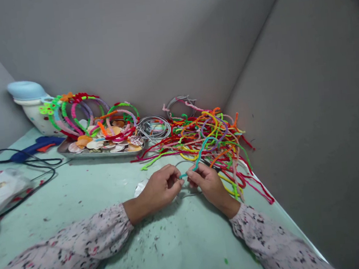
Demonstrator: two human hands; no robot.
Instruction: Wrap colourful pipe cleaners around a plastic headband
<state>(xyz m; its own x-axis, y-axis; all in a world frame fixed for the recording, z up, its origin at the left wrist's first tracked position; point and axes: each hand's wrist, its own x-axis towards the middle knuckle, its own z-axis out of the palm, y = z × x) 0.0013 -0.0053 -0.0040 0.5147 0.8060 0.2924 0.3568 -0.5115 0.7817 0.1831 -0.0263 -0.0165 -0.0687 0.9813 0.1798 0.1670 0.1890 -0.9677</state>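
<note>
A teal fuzzy stem (201, 151) runs between my two hands, its free end rising up and right from my right hand. My left hand (163, 185) pinches it near its lower left end. My right hand (208, 186) is closed on it a short way to the right, thumb and fingers together. A thin grey wire loop (190, 194) lies around and behind my fingers; whether my hands grip it cannot be told. Just beyond my right hand is a tangled pile of coloured fuzzy stems (211, 127).
A metal tray (104, 154) with shells and colourful wrapped hoops stands at the back left. Coiled grey wires (155, 127) lie beside it. Further left are a blue glue gun (29, 150) with a black cord, a plastic bag (8, 189) and a white container (36, 115). Walls enclose the table.
</note>
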